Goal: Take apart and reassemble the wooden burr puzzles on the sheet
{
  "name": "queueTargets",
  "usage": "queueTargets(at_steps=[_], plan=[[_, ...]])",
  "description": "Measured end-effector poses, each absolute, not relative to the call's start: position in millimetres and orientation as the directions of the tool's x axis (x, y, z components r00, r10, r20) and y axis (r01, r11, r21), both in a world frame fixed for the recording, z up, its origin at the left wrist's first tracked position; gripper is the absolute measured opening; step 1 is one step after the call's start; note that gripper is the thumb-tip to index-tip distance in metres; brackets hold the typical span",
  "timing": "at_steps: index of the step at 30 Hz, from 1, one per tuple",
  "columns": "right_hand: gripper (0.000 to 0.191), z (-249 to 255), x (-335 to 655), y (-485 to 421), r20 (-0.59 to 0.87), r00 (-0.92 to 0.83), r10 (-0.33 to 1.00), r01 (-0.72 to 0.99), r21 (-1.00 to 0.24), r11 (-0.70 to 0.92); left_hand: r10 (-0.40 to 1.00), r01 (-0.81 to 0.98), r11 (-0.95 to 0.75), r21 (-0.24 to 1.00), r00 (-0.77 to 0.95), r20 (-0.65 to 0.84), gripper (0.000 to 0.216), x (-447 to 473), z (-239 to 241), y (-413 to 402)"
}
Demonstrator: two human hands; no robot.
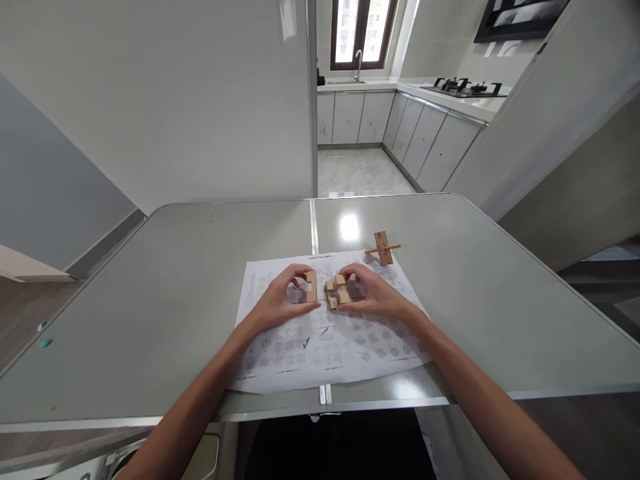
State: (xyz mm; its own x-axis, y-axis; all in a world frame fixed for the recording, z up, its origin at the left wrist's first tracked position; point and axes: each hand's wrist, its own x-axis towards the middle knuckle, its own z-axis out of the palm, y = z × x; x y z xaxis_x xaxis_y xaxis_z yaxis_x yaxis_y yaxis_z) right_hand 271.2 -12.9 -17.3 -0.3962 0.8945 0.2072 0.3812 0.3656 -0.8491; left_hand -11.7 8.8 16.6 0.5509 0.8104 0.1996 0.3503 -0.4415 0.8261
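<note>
My left hand point(286, 293) pinches a flat notched wooden puzzle piece point(312, 287) by its ends, thumb at the near end and fingers at the far end. To its right, my right hand point(369, 293) grips a small cluster of interlocked wooden puzzle blocks point(336, 292). A narrow gap separates the two. Both are held over a printed instruction sheet point(285, 370), which carries rows of small diagrams. Beyond my right hand, at the sheet's far right corner, rests another wooden piece point(383, 248) made of a flat block crossed by a round stick.
The folding table point(150, 300) has a metal seam down its middle and a metal rim. A small teal object point(45, 343) lies near its left edge. Past the table, a kitchen shows a tap point(359, 63) and a gas stove point(465, 87).
</note>
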Motion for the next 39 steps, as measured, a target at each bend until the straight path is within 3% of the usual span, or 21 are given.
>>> queueTargets(at_steps=[4, 14, 19, 29, 39], plan=[[0.056, -14, 268, -14, 0.147, -0.330, 0.933, 0.275, -0.930, 0.243, 0.855, 0.339, -0.387, 0.858, 0.480, 0.196, 0.062, -4, 16, 16], [0.053, -14, 266, -12, 0.118, -0.234, 0.965, 0.064, -0.989, 0.136, 0.773, 0.214, -0.522, 0.826, 0.529, 0.351, 0.058, 7, 4, 13], [0.051, -11, 266, -12, 0.075, -0.272, 0.959, -0.045, -0.997, 0.065, 0.793, 0.137, -0.383, 0.913, 0.555, 0.249, 0.060, 15, -2, 4], [0.049, -9, 265, -14, 0.102, -0.292, 0.951, -0.078, -0.993, 0.083, 0.849, 0.183, -0.312, 0.932, 0.494, 0.187, 0.065, 14, -3, 3], [0.068, -14, 266, -12, 0.045, -0.281, 0.959, -0.048, -0.998, 0.032, 0.866, 0.265, -0.365, 0.892, 0.448, 0.222, 0.062, 14, -6, 6]])
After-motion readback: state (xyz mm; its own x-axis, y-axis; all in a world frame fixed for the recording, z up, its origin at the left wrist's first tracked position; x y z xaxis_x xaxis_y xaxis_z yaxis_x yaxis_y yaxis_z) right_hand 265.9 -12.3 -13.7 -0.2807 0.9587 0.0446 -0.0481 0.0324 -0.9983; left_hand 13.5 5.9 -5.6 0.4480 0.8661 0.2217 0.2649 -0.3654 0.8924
